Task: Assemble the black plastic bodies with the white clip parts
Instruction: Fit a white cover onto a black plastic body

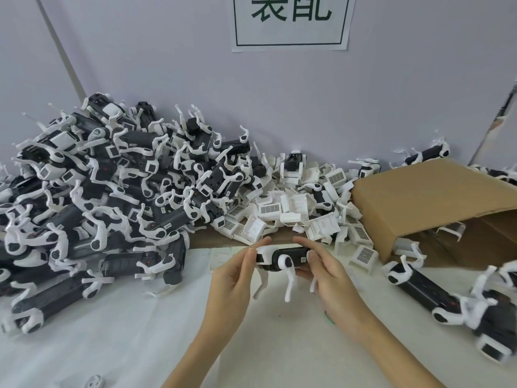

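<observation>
Between both hands point(235, 278), body point(291, 257) (seemingly clipped)

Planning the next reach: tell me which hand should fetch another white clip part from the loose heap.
Right, probably. The loose white clips lie behind and right of the held black body, nearer the right hand. The left hand could hold the body alone.

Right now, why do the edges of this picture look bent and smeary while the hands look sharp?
In the head view, the wide-angle lens bows the cardboard box and smears the pile of assembled parts near the left edge. The black body between the left hand and right hand sits mid-frame, fairly crisp. Lighting is soft, shadows faint.
</observation>
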